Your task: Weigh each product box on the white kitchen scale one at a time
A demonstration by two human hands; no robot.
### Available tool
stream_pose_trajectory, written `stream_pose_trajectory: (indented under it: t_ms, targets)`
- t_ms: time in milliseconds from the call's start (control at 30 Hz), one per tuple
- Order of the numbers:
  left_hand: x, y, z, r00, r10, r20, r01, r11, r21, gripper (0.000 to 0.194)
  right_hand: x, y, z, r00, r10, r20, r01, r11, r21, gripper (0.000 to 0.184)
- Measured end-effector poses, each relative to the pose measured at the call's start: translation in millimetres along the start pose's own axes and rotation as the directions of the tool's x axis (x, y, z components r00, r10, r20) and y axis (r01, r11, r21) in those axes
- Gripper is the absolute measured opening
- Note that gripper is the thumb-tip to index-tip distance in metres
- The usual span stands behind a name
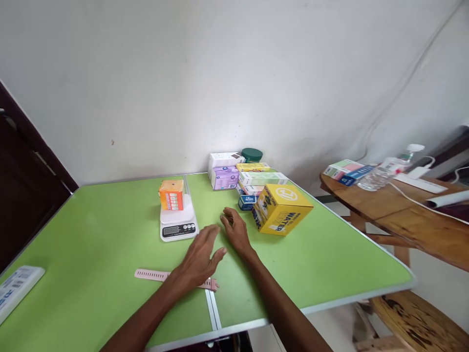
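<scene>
My left hand (201, 256) is open above the green table, thumb apart from the fingers, holding nothing. It partly covers a pink watch strap (152, 275) lying below it. My right hand (235, 229) has its fingers slightly bent and apart, also with nothing in it, just left of a yellow box (287, 210) printed "WATER". Left of both hands is a white kitchen scale (179, 227) with a dark display and buttons. An orange box (171, 195) stands on its platform.
Behind the yellow box are a purple pack (224, 178), a green-lidded tub (251, 155), a blue box (246, 202) and stacked cartons (263, 178). A white box (18, 288) lies far left. On a wooden table (414, 227) at right lie a plastic bottle (384, 173) and cables.
</scene>
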State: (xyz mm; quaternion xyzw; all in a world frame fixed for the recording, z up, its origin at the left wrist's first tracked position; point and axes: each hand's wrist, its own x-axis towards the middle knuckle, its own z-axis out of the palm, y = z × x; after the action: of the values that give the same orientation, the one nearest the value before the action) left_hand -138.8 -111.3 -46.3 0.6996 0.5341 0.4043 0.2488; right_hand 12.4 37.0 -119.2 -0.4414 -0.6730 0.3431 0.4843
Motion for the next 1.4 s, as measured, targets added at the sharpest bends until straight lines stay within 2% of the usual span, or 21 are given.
stream_pose_trajectory:
  t_ms: [67,133,200,333,433,533,600,667,767,800,867,967,1033,1133,1233,1300,1400]
  targets:
    - [4,-1,19.5,0.997,-0.011,0.082,0.009,1.000,0.021,0.043,0,5,-4,0.999,-0.015,-0.028,0.015,1.000,-0.004,0.049]
    - [9,-4,27.1,0.993,-0.048,0.105,0.043,0.997,0.057,0.040,1,8,-3,0.999,-0.036,-0.037,0.036,0.999,-0.016,0.048]
    - [11,-7,23.3,0.987,-0.094,0.129,0.085,0.993,0.078,0.043,2,13,-1,0.997,-0.065,-0.036,0.063,0.997,-0.055,0.048]
    - [5,-8,-1.6,0.966,-0.192,0.173,0.184,0.981,0.059,0.053,4,26,6,0.989,-0.144,-0.010,0.140,0.974,-0.178,0.047]
    - [-1,-10,-23.6,0.972,-0.217,0.086,0.217,0.976,0.018,0.053,4,31,9,0.984,-0.181,0.000,0.175,0.953,-0.246,0.044]
    - [-4,-14,-46.6,0.976,-0.209,-0.056,0.207,0.977,-0.043,0.046,3,31,7,0.983,-0.185,0.000,0.179,0.950,-0.258,0.043]
    - [-4,-19,-62.4,0.963,-0.206,-0.176,0.194,0.977,-0.085,0.041,2,25,4,0.986,-0.166,-0.020,0.157,0.960,-0.231,0.043]
    - [-3,-23,-77.6,0.917,-0.216,-0.337,0.191,0.976,-0.104,0.041,3,10,2,0.988,-0.148,-0.048,0.138,0.976,-0.169,0.042]
    - [7,-32,-95.9,0.775,-0.219,-0.593,0.226,0.972,-0.063,0.054,9,-29,13,0.987,-0.156,-0.045,0.154,0.987,-0.046,0.042]
    - [12,-35,-100.1,0.731,-0.221,-0.646,0.246,0.968,-0.053,0.061,12,-45,22,0.987,-0.160,-0.025,0.160,0.987,-0.002,0.045]
    - [28,-42,-104.6,0.685,-0.267,-0.678,0.292,0.953,-0.080,0.076,20,-78,44,0.990,-0.137,0.039,0.133,0.986,0.097,0.054]
    - [52,-54,-101.9,0.686,-0.382,-0.620,0.339,0.921,-0.193,0.082,28,-118,79,0.983,-0.079,0.165,0.039,0.972,0.232,0.066]
    - [65,-60,-95.1,0.704,-0.385,-0.596,0.305,0.923,-0.235,0.076,30,-134,94,0.973,-0.063,0.223,0.002,0.964,0.264,0.068]
    - [73,-64,-83.2,0.714,-0.324,-0.621,0.215,0.945,-0.247,0.070,28,-145,102,0.974,-0.036,0.225,-0.011,0.978,0.208,0.072]
    - [75,-64,-80.3,0.686,-0.312,-0.657,0.183,0.949,-0.258,0.069,28,-154,103,0.980,-0.007,0.201,-0.019,0.991,0.130,0.074]
    - [75,-64,-89.2,0.659,-0.310,-0.686,0.162,0.948,-0.273,0.070,31,-166,109,0.976,-0.015,0.216,-0.014,0.991,0.132,0.072]
    - [72,-72,-119.9,0.602,-0.319,-0.732,0.140,0.945,-0.297,0.074,40,-188,133,0.957,-0.051,0.287,-0.007,0.980,0.198,0.070]
